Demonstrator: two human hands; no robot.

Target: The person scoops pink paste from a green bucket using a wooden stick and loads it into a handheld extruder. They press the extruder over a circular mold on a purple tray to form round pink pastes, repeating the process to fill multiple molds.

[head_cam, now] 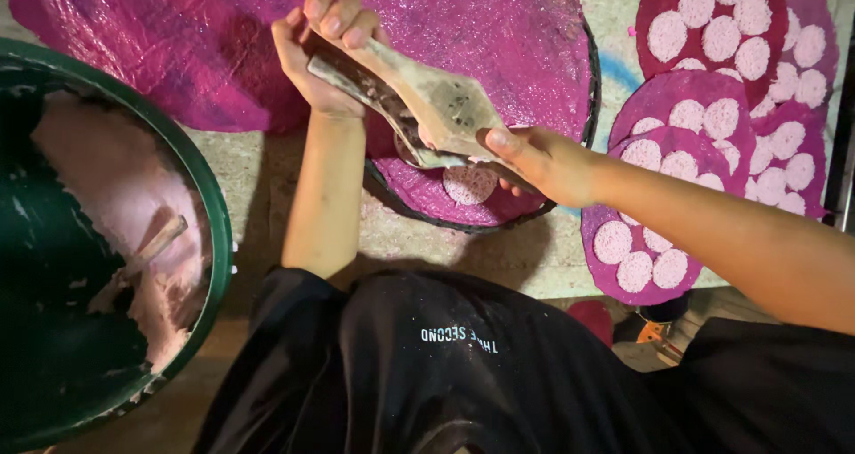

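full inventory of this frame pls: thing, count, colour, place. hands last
Round dark-rimmed tray: one, lined with a magenta sheet, centre top.
Wooden hinged press: one, pale brown and smeared, held over the tray.
Pale pink dough disc on the tray: one, at the tray's near edge below the press.
Magenta sheets carrying pink discs: several overlapping, right side.
Loose magenta sheet: one, top left.
Green round tub: one, left, holding pale pink dough.
Wooden stick: one, brown, lying in the tub's dough.
Black garment: one, bottom centre.
Left hand: grips the press handle ends.
Right hand: at the press head.
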